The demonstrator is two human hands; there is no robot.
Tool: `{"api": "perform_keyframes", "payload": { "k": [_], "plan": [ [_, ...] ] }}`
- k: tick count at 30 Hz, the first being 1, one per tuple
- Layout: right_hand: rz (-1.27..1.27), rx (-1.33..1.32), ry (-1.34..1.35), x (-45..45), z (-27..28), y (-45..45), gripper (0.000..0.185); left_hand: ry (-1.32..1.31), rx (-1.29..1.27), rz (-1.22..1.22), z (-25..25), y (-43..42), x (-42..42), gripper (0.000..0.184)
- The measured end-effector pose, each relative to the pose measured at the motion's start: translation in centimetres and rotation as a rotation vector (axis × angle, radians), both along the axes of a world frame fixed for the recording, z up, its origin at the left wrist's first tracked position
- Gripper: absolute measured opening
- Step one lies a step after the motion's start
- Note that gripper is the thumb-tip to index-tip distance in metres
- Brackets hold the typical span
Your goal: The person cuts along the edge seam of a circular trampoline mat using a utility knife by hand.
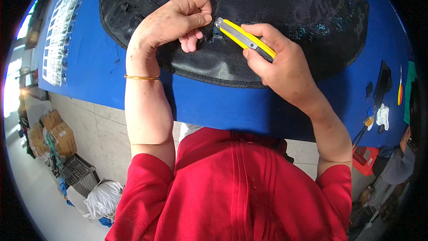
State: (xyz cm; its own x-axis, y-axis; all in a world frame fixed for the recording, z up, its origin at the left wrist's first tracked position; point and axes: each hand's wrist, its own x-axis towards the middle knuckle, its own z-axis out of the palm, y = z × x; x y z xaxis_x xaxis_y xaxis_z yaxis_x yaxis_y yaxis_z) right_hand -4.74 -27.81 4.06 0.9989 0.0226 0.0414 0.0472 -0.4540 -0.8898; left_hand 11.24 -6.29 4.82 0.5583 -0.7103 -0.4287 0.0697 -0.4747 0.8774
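A large piece of black mesh fabric (249, 69) with a rounded edge lies on the blue table (214, 102). My left hand (183, 20) pinches a small dark bit of material above the mesh, thumb against fingers. Closed around a yellow utility knife (247, 39) is my right hand (283, 58), with the knife's tip pointing left, close to my left fingertips. How far the blade sticks out is hard to tell. Teal and black thread scraps (321, 29) are scattered on the mesh to the right.
A clear plastic sheet with rows (62, 35) lies at the table's left. Small tools and a white scrap (382, 117) sit at the right edge. Cardboard boxes (62, 138) and a wire crate are on the floor at left. Another person's sleeve (398, 166) shows at lower right.
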Motion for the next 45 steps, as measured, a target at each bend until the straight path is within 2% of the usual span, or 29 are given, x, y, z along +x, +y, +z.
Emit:
{"api": "perform_keyframes", "payload": {
  "k": [15, 17, 20, 23, 26, 28, 29, 32, 34, 36, 37, 45],
  "plan": [
    [0.082, 0.017, 0.039, 0.2, 0.9, -1.1, 0.029, 0.005, -0.008, 0.007, 0.0, 0.1, 0.1, 0.013],
    [0.082, 0.176, 0.307, 0.5, 1.9, -2.0, 0.028, -0.01, 0.006, -0.006, 0.0, 0.0, 0.1, 0.011],
    [-0.031, 0.264, 0.228, 1.6, 1.0, -3.9, 0.033, -0.032, 0.0, 0.01, 0.0, -0.1, -0.1, 0.014],
    [-0.169, 0.198, 0.07, 2.3, 0.0, -4.9, 0.038, -0.062, 0.016, 0.019, -0.1, -0.4, -0.4, 0.019],
    [-0.176, 0.299, 0.072, 2.8, -0.8, -4.9, 0.041, -0.1, 0.013, 0.073, 0.5, -0.8, -1.3, 0.029],
    [-0.137, 0.329, 0.064, 2.7, -1.1, -4.9, 0.041, -0.255, 0.173, 0.13, 1.1, -1.6, -2.3, 0.037],
    [-0.141, 0.327, 0.055, 2.7, -1.2, -4.8, 0.041, -0.264, 0.171, 0.126, 1.3, -1.9, -2.7, 0.037],
    [-0.153, 0.293, 0.038, 2.8, -1.4, -4.7, 0.042, -0.784, 0.454, 0.144, 1.4, -2.5, -4.1, 0.051],
    [-0.147, 0.301, 0.023, 2.9, -1.7, -4.8, 0.042, -0.829, 0.465, 0.115, 1.0, -2.6, -4.5, 0.045],
    [-0.14, 0.304, 0.006, 2.8, -1.8, -5.0, 0.042, -1.086, 0.37, 0.106, -0.8, -2.4, -4.5, 0.032],
    [-0.133, 0.313, -0.003, 2.8, -1.9, -5.1, 0.042, -1.084, 0.434, 0.115, -0.3, -3.2, -5.3, 0.023],
    [-0.132, 0.321, -0.005, 2.6, -2.0, -5.1, 0.044, -1.079, 0.308, 0.197, -1.2, -2.6, -6.0, 0.018]
  ]
}}
